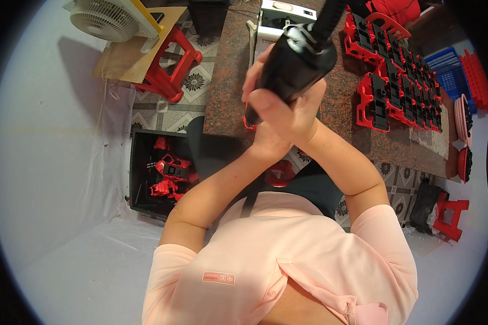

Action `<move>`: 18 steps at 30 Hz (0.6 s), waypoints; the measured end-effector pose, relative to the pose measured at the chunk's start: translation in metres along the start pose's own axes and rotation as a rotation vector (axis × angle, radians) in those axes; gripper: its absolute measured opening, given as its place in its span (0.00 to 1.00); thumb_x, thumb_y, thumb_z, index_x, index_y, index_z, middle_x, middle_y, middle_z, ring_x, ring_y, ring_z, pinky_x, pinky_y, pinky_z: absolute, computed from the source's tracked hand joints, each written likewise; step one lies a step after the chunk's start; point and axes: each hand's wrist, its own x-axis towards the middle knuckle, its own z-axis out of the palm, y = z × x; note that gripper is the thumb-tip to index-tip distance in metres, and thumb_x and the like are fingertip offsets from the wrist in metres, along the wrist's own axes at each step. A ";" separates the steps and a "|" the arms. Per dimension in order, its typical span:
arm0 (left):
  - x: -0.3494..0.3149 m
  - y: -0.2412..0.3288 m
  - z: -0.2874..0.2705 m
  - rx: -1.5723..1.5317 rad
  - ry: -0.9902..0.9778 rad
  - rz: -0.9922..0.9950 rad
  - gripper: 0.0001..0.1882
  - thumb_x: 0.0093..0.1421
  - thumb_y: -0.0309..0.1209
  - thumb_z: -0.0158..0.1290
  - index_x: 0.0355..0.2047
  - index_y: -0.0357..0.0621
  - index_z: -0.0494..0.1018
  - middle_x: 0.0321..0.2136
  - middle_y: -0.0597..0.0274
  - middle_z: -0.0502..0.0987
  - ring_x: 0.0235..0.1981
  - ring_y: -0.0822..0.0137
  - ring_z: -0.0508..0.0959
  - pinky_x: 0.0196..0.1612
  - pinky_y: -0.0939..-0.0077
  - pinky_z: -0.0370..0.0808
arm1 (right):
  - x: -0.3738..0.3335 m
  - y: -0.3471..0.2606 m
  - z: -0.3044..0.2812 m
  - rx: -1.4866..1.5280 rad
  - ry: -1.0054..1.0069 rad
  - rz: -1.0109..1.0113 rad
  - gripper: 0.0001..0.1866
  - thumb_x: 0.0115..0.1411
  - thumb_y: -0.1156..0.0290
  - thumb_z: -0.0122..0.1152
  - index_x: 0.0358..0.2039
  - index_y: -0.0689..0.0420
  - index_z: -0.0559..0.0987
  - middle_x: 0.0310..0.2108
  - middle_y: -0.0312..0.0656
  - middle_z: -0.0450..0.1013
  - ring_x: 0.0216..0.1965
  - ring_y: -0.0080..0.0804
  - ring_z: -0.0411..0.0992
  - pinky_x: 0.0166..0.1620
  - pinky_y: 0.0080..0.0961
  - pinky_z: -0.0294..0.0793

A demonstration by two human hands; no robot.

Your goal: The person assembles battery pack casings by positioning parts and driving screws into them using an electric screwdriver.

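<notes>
Black tool (pixel 297 67) lies between both hands' fingers (pixel 269 104), which seem wrapped around it.

2 hands (pixel 279 120), 1 black tool (pixel 295 67), 1 speckled table (pixel 230 92), 1 fan (pixel 106 20), 1 parts bin (pixel 142 162), 1 red stool (pixel 171 89) left, 1 right.

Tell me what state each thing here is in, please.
Black cylindrical handheld tool: held, cord end upward
Right hand: closed around it
Left hand: close against the right, grip partly hidden
Black plastic bin: open, holding jumbled red plastic parts
Red-and-black plastic frames: laid out in rows
White plastic fan: running or stopped, cannot tell
</notes>
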 end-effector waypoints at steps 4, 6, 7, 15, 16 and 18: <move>-0.008 -0.013 0.006 0.411 0.026 0.226 0.26 0.63 0.39 0.49 0.61 0.46 0.65 0.57 0.42 0.67 0.57 0.44 0.68 0.60 0.48 0.62 | -0.001 -0.003 0.011 0.025 0.016 0.163 0.33 0.46 0.66 0.77 0.49 0.63 0.71 0.35 0.39 0.75 0.32 0.22 0.73 0.39 0.21 0.74; -0.008 -0.020 0.015 0.511 0.032 0.293 0.27 0.64 0.39 0.48 0.62 0.46 0.64 0.59 0.40 0.65 0.59 0.41 0.66 0.62 0.46 0.60 | -0.001 -0.004 0.009 0.013 0.021 0.199 0.35 0.44 0.66 0.78 0.50 0.62 0.72 0.36 0.38 0.76 0.34 0.21 0.73 0.41 0.21 0.74; -0.007 -0.028 0.025 0.298 0.078 0.247 0.27 0.64 0.40 0.48 0.62 0.47 0.65 0.59 0.40 0.65 0.59 0.41 0.66 0.62 0.45 0.60 | -0.002 -0.003 0.009 0.006 0.018 0.197 0.35 0.44 0.66 0.78 0.50 0.62 0.72 0.36 0.38 0.76 0.34 0.21 0.73 0.41 0.21 0.74; -0.005 -0.009 0.002 0.454 0.042 0.223 0.31 0.51 0.39 0.62 0.57 0.54 0.70 0.56 0.54 0.69 0.56 0.45 0.67 0.61 0.47 0.61 | 0.023 0.015 -0.018 0.291 0.047 0.107 0.16 0.52 0.77 0.71 0.38 0.62 0.73 0.26 0.37 0.77 0.27 0.19 0.75 0.29 0.18 0.75; -0.003 -0.004 -0.003 0.434 0.078 0.274 0.34 0.42 0.36 0.67 0.52 0.54 0.72 0.52 0.58 0.70 0.54 0.47 0.67 0.60 0.50 0.62 | 0.030 0.012 -0.029 0.151 0.083 -0.006 0.16 0.56 0.71 0.67 0.39 0.62 0.71 0.25 0.39 0.75 0.25 0.22 0.74 0.28 0.20 0.74; -0.006 0.000 -0.004 0.449 0.106 0.296 0.34 0.41 0.35 0.68 0.52 0.54 0.71 0.51 0.56 0.69 0.53 0.47 0.67 0.59 0.49 0.62 | 0.042 0.020 -0.048 0.016 0.120 -0.118 0.17 0.61 0.64 0.64 0.40 0.63 0.69 0.24 0.41 0.74 0.23 0.25 0.73 0.27 0.22 0.73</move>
